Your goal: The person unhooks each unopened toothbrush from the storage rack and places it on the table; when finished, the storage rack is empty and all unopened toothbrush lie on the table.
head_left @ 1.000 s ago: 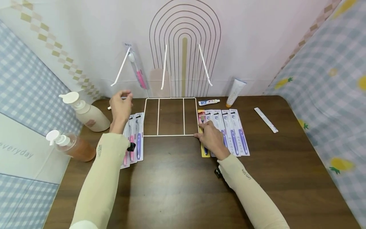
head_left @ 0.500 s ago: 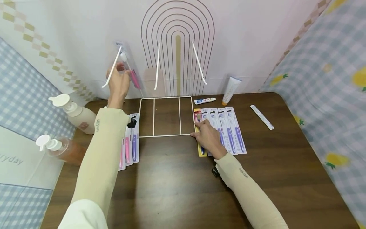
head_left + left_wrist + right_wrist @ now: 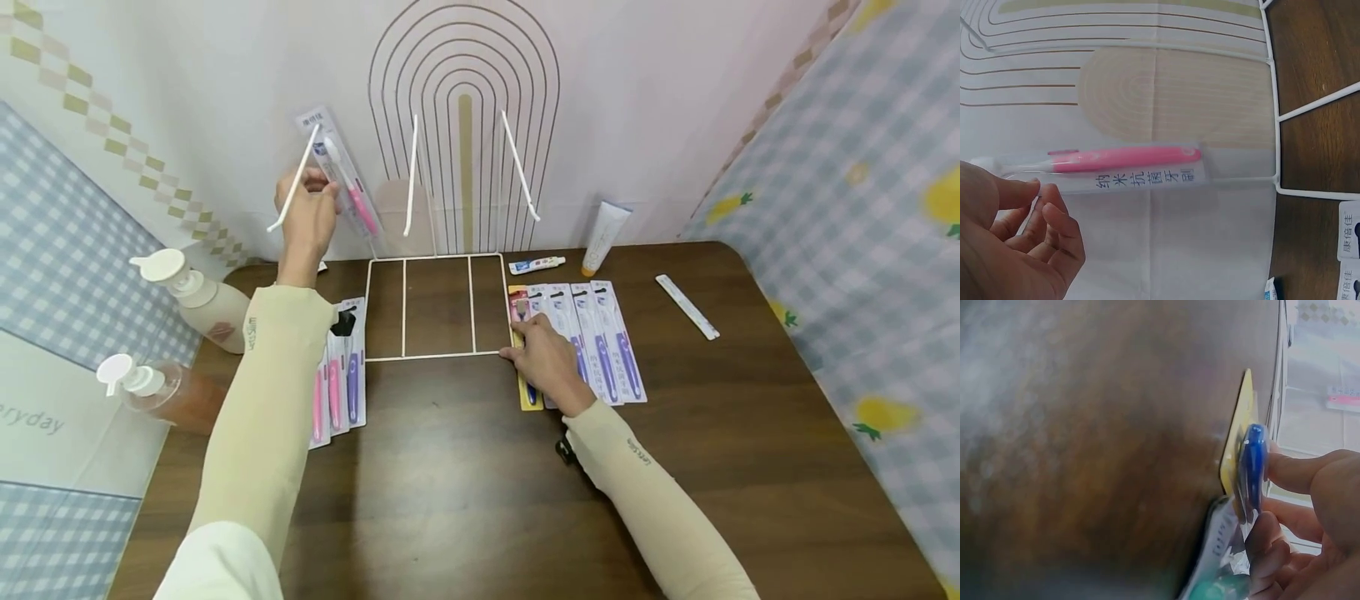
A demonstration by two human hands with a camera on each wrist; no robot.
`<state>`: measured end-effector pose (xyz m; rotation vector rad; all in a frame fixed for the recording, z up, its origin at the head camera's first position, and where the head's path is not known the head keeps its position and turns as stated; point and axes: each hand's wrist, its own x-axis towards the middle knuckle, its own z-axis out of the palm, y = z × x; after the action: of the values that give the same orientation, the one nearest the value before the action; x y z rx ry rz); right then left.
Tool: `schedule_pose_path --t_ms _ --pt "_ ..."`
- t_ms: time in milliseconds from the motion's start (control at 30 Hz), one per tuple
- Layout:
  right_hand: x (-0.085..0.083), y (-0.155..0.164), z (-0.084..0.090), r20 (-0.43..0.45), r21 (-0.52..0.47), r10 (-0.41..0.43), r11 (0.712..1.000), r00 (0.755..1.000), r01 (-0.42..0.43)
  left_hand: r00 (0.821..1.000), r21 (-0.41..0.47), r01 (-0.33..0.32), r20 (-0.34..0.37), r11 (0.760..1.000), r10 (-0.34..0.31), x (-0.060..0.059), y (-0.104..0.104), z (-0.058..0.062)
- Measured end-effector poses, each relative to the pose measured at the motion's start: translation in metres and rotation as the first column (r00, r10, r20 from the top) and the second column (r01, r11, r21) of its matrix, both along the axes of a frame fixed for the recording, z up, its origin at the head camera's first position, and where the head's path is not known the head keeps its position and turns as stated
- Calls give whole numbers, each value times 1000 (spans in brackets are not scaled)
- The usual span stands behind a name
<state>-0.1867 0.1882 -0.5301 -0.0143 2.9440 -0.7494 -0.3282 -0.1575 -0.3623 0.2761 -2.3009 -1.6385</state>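
Note:
My left hand pinches the edge of a packaged pink toothbrush between thumb and forefinger. The package hangs tilted on the left prong of a white wire rack, against the back wall. My right hand rests low at the rack's front right corner, over a yellow-carded toothbrush; its thumb reaches the corner wire. The right wrist view has this card's blue handle beside the thumb and fingers. Packaged purple toothbrushes lie right of that hand.
Pink and purple packaged toothbrushes lie left of the rack. Two pump bottles stand farther left. A small toothpaste tube, a standing white tube and a thin white packet are at the right. Two other prongs stick out.
My left hand has risen from the table to the hanging pink toothbrush and taken its edge; the package now tilts more. The right hand stays in place. The head view has shifted slightly.

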Motion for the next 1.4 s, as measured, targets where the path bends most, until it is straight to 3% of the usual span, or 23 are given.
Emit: schedule_pose_path --t_ms 133,333,500,600,733,800,933,1033,1167,1300,1400 --pt "-2 -1 -5 11 3 7 1000 1000 -7 999 32 -1 -44 999 3 5 1 -5" --pt "-2 5 -4 -3 1 -7 1000 1000 7 992 85 69 -108 994 -60 15 15 -3" --pt "-6 12 -1 4 1 2 1000 1000 -2 992 29 102 -81 994 -99 33 22 -3" --pt "-7 13 6 9 -10 4 1000 1000 -3 993 9 103 -67 995 -102 46 21 -11" --pt "-4 15 21 12 -16 -7 1000 1000 7 996 -27 80 -48 996 -81 61 16 -35" --pt "-3 15 30 21 -18 -9 1000 1000 9 998 -40 55 -6 998 -56 69 11 -47" --pt "-9 21 21 9 -26 -11 1000 1000 11 998 -13 30 61 999 -30 81 -12 -71" --pt "-10 22 20 15 -38 -24 999 1000 24 995 -7 37 94 999 -37 80 -39 -99" --pt "-7 18 26 36 -46 -34 998 999 36 991 -99 1 134 995 13 79 -72 -136" --pt "-4 16 27 34 -47 -34 998 999 36 980 -192 -45 181 980 80 88 -91 -159" --pt "-2 15 28 40 -46 -36 998 999 38 967 -237 -34 236 971 92 99 -98 -165"
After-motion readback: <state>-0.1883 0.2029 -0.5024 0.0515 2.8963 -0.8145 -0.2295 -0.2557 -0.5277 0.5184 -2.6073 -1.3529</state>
